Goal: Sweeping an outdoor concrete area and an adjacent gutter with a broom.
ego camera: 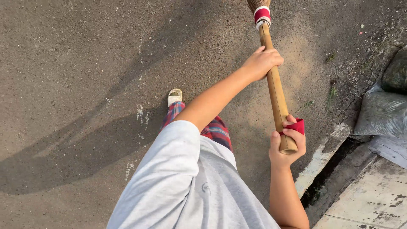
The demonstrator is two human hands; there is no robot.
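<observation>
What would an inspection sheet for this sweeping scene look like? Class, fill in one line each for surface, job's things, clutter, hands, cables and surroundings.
Surface: grey asphalt road, rough, with long shadows and small pale flecks.
Job's things: broom with a bamboo handle and a red and white binding near the bristles; red cloth at the handle's top end.
Clutter: a few grass bits and small debris near the kerb.
Hands: left hand grips the handle midway; right hand grips the top end over the red cloth.
Cables: nothing seen.
Surroundings: grey filled bags by a gutter, concrete slab at lower right.
</observation>
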